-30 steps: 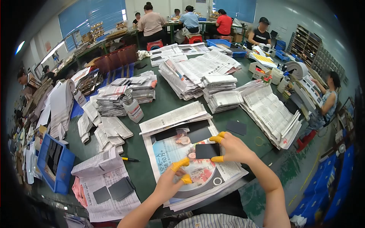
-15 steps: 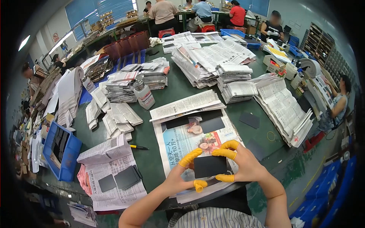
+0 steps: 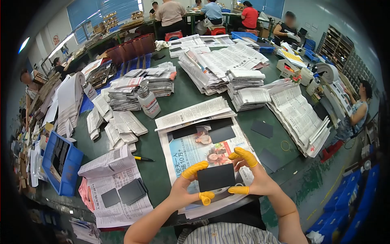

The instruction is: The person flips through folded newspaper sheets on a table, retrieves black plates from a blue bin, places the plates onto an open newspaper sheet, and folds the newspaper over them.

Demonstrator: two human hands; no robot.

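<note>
A thin black rectangular plate [image 3: 216, 178] is raised over the open newspaper, its broad face towards me. My left hand [image 3: 187, 185], in yellow finger cots, is closed on its left side, forefinger at the upper corner and thumb at the lower. At the right side is my right hand [image 3: 254, 175], also in yellow cots; its thumb meets the lower right corner, while the forefinger is lifted near the upper one. Under both hands lies the newspaper [image 3: 178, 152], with more dark plates [image 3: 222, 135] along its upper part. Whatever is behind the raised plate is hidden.
At left, a newspaper [image 3: 118, 212] bears a stack of black plates [image 3: 133, 192], close to a blue bin [image 3: 75, 173]. A marker [image 3: 143, 159], a bottle [image 3: 149, 103] and folded newspaper stacks [image 3: 248, 97] stand around the green table. Co-workers sit beyond.
The view has shifted slightly. My right forefinger has lifted from the plate's upper right corner and its fingers have spread. The left hand keeps its hold.
</note>
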